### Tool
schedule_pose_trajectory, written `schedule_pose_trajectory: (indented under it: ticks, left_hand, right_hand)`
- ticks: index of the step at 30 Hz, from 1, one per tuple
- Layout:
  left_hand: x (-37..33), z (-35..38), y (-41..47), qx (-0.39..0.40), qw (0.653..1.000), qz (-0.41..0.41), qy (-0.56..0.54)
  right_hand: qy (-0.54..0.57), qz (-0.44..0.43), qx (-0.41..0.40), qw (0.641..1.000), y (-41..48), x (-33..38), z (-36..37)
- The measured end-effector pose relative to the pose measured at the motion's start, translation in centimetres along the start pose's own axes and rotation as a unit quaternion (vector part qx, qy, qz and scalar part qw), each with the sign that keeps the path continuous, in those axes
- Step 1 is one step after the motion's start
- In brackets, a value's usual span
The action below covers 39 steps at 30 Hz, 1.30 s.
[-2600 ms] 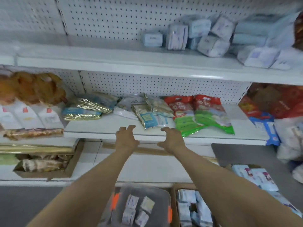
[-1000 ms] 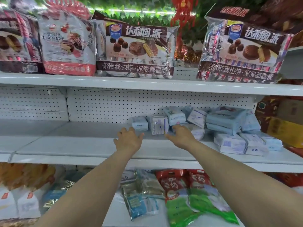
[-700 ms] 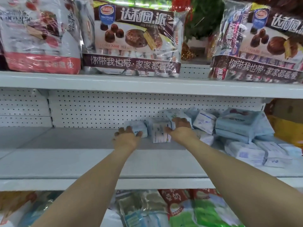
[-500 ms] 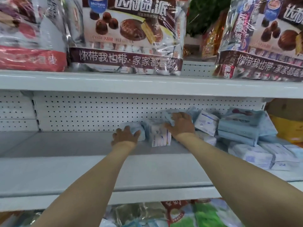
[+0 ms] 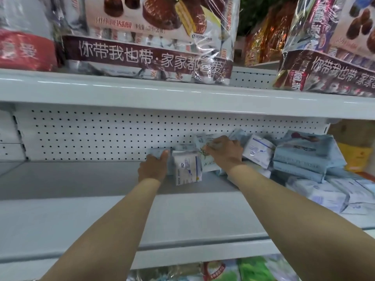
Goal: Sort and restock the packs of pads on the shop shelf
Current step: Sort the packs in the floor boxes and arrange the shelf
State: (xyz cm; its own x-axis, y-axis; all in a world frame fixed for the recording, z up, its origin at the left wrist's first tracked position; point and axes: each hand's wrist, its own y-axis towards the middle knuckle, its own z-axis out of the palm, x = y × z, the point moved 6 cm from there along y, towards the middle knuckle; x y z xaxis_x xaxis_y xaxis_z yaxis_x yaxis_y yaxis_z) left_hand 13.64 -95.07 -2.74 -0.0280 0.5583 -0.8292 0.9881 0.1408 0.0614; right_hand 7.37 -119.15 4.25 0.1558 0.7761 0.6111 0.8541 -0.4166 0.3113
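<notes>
Two hands are working at the back of the shelf (image 5: pixel 81 179): the left hand (image 5: pixel 153 169) is curling its fingers round a small pale-blue pack (image 5: pixel 159 153), the right hand (image 5: pixel 225 154) is gripping a leaning pack (image 5: pixel 203 141) from above. Between them a white pack (image 5: pixel 187 169) is standing upright. Sorting seems only beginning: soft, glossy film-wrapped blocks are lying in a heap (image 5: pixel 304 159) at right.

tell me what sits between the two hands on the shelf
A white pack with blue print stands upright between the left hand and the right hand, in the head view.
</notes>
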Motion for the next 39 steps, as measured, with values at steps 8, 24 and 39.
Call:
schedule_pose_trajectory:
  ticks: [8, 24, 39]
  left_hand:
    - [2.5, -3.0, -0.6, -0.093, 0.983, -0.113, -0.107]
    - [4.1, -5.6, -4.7, -0.16, 0.919, -0.123, -0.338]
    - [-4.5, -4.8, -26.1, -0.212, 0.888, -0.039, -0.406]
  right_hand:
    - [0.12, 0.09, 0.062, 0.987, 0.0, -1.4, 1.5]
    - [0.184, 0.137, 0.079, 0.97, -4.5, -1.3, 0.9]
    - [0.336, 0.058, 0.144, 0.929, -14.7, -6.0, -11.4]
